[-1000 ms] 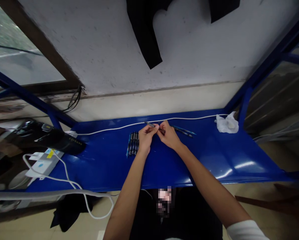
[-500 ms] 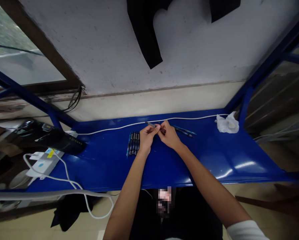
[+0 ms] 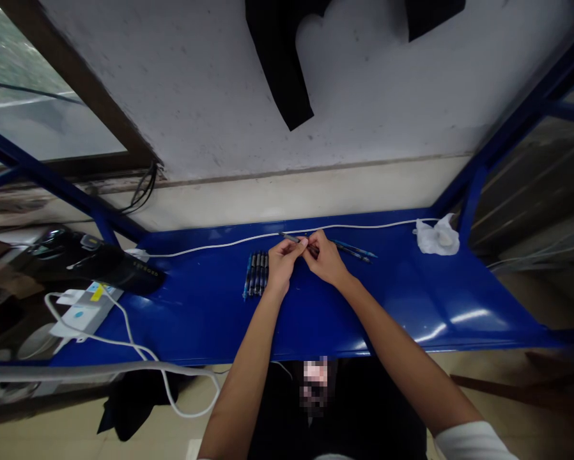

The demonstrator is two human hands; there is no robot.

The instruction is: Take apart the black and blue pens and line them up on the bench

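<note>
In the head view, with the clock face centred on the hands, the bare left hand [image 3: 281,260] and the bare right hand [image 3: 324,257] are grasping one slim, dark, pen-like stick [image 3: 289,237] between them, both grips pinching; its free end is pointing toward 10 o'clock, above a glossy blue metal tabletop [image 3: 195,319]. At 8 o'clock, just beside the left hand, a neat row of dark and blue pens [image 3: 257,275] is lying side by side. At 3 o'clock, near the right hand, slender blue and dark pens [image 3: 351,250] are lying slantwise; farther out, a crumpled white tissue-like bundle [image 3: 438,236] is resting. A thin white cord [image 3: 220,245] is running behind, at 12. At 9 o'clock, well apart, a glossy black cylindrical bottle [image 3: 109,262] is leaning.
</note>
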